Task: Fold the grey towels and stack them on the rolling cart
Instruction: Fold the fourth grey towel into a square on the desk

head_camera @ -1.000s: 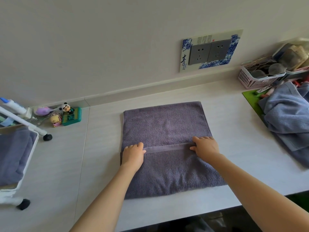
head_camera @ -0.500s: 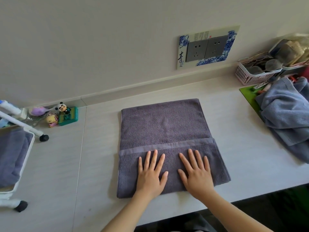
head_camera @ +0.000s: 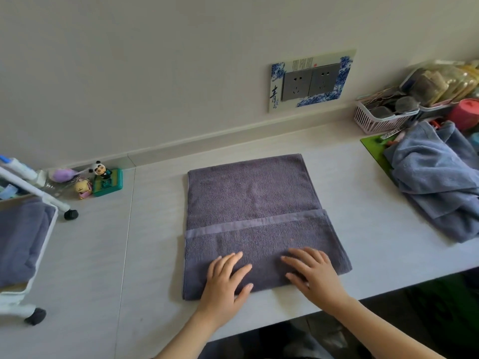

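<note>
A grey towel (head_camera: 248, 198) lies flat in the middle of the white table (head_camera: 363, 229), its near third folded up over itself with the hem running across. My left hand (head_camera: 225, 281) and my right hand (head_camera: 313, 273) both rest palm down on the folded flap close to the table's front edge, fingers fairly straight. At the far left stands the white rolling cart (head_camera: 44, 244), with folded grey towels (head_camera: 20, 239) lying in it. A heap of unfolded blue-grey towels (head_camera: 435, 177) sits at the right.
Small toy figures (head_camera: 101, 180) stand by the wall at the left. A pink basket (head_camera: 381, 120) and a green mat (head_camera: 373, 149) crowd the right back corner. A double wall socket (head_camera: 311, 81) is above the table. The table's front edge runs just below my hands.
My hands left the hem, laid flat on the folded flap, then slid back toward the front edge. The flap now lies smooth over the towel.
</note>
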